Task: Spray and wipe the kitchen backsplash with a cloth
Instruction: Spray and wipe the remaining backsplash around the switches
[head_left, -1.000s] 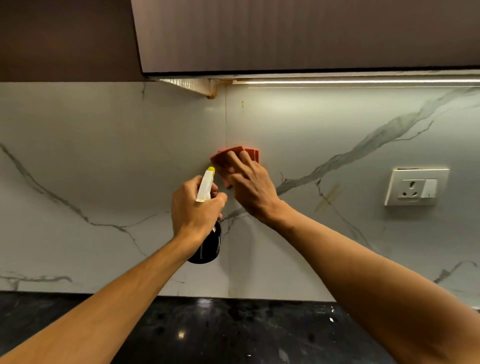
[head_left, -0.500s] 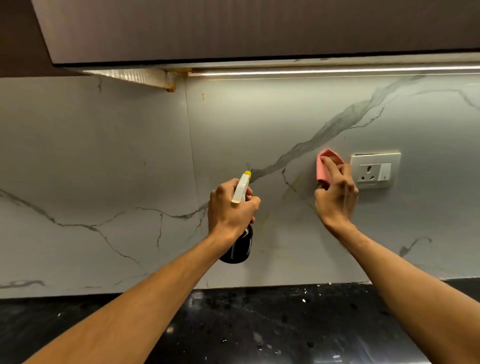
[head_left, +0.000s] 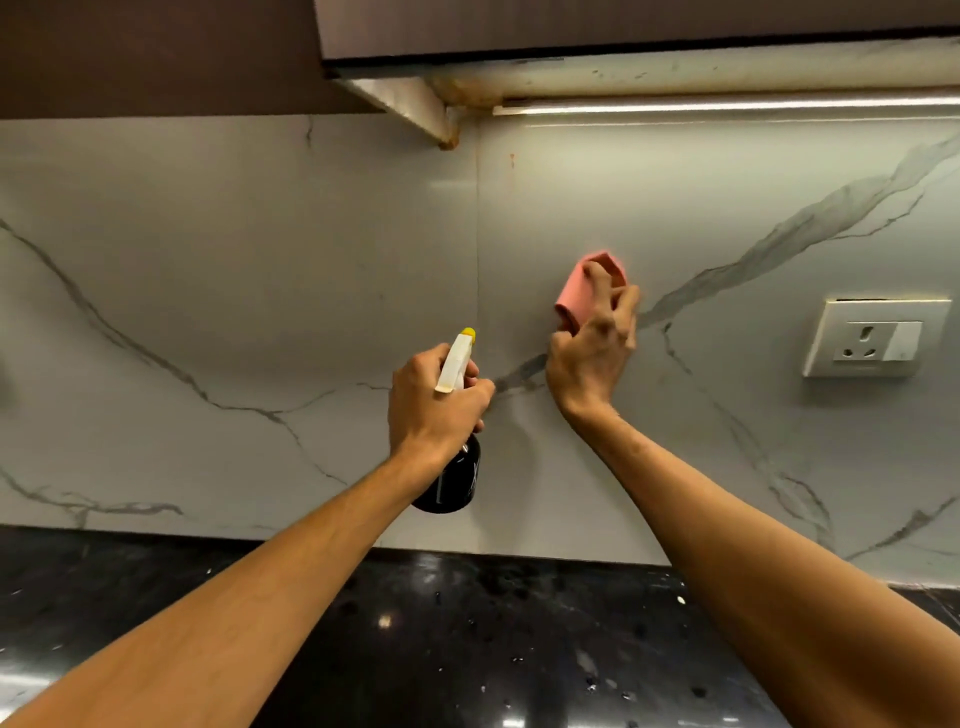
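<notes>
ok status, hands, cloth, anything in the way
Left hand grips dark spray bottle. Right hand holds pink cloth against white marble backsplash. White wall socket to its right, apart.

A white marble-look backsplash (head_left: 208, 312) with grey veins fills the far wall. Above it hangs a dark cabinet (head_left: 623, 26) with a lit strip light (head_left: 727, 106) beneath. A white socket (head_left: 878, 338) sits at the right, and a speckled black counter (head_left: 467, 623) lies near.

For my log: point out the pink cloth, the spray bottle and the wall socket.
pink cloth (head_left: 574, 291): head view, bare left fold.
spray bottle (head_left: 453, 483): head view, dark lower body.
wall socket (head_left: 878, 338): head view, plate's middle.
</notes>
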